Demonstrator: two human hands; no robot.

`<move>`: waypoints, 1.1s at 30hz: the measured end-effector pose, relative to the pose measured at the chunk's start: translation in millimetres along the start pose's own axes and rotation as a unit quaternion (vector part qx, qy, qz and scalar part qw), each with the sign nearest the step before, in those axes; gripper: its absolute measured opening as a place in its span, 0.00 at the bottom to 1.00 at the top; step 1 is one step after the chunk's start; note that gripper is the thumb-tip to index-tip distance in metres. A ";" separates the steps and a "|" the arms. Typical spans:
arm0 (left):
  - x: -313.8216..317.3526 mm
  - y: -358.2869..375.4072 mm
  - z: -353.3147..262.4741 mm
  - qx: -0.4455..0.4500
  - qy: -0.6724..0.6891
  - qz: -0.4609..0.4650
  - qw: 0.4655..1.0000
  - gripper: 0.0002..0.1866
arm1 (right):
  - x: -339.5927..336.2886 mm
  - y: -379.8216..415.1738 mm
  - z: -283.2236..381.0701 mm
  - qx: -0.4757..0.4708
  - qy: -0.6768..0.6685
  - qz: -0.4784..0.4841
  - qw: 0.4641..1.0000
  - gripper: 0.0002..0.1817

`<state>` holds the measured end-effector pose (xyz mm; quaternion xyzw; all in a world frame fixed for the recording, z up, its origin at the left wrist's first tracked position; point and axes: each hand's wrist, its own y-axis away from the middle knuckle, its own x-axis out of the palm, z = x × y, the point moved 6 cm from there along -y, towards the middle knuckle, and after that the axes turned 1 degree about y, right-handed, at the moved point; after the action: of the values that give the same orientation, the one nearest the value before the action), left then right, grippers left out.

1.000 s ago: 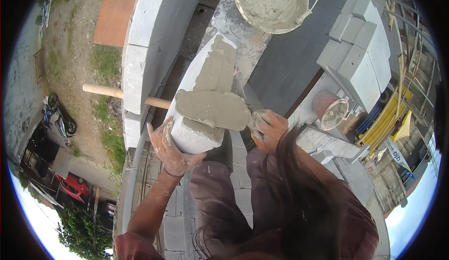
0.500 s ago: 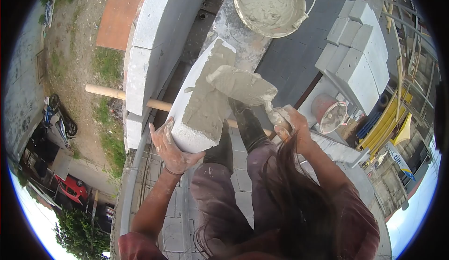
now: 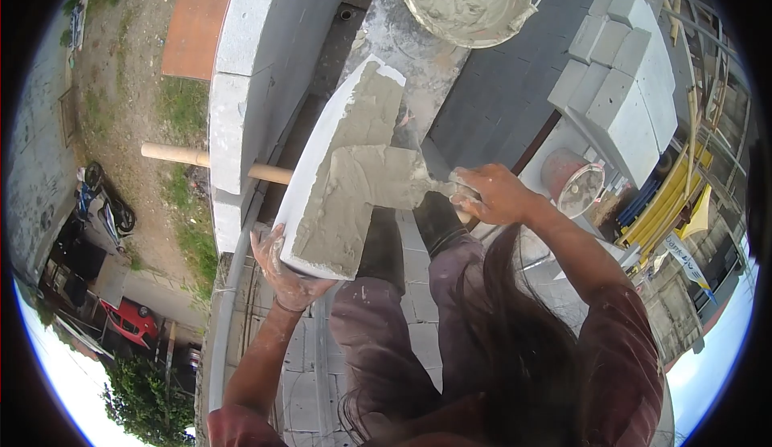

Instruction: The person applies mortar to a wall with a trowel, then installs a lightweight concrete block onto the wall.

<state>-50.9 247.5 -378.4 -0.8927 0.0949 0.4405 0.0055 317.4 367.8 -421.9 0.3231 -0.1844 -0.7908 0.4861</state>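
Observation:
A white block (image 3: 307, 175) lies tilted in front of me, its upper face spread with grey wet mortar (image 3: 363, 117). Fingers of my left hand (image 3: 288, 268) wrap round the block's near end and grip it. My right hand (image 3: 497, 194) is closed on the handle of a trowel (image 3: 384, 177), whose mortar-coated blade rests flat against the mortar on that face. Part of the handle is hidden by my fingers.
A bucket (image 3: 527, 25) of mortar stands on a ledge ahead. Stacked white blocks (image 3: 623, 101) and a smaller bucket (image 3: 572, 180) are at right. A block wall (image 3: 229, 137) curves along my left, crossed by a wooden pole (image 3: 269, 174).
The trowel has come down and left onto the near half of the block, spreading mortar over its bare near end. The block has turned its coated face more towards me.

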 end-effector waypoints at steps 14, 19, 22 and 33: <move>21.1 91.3 76.8 -0.169 0.124 0.116 0.971 0.49 | 39.0 -80.0 -141.6 0.134 -0.065 -0.100 0.984 0.19; 10.3 64.7 63.2 -0.129 0.158 0.081 0.976 0.53 | 57.0 -50.9 -151.7 0.164 -0.070 -0.072 0.981 0.20; 0.5 47.5 51.5 -0.040 0.019 0.064 0.997 0.57 | 54.9 -12.4 -171.1 0.141 0.017 -0.124 0.982 0.20; 5.9 63.4 60.9 -0.048 0.041 0.026 0.998 0.60 | -2.3 -43.7 -114.5 0.102 0.156 -0.299 0.936 0.25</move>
<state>-106.2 190.0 -415.6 -0.9067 0.0971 0.4071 -0.0525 368.8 392.5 -530.4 0.5304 -0.0803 -0.8163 0.2141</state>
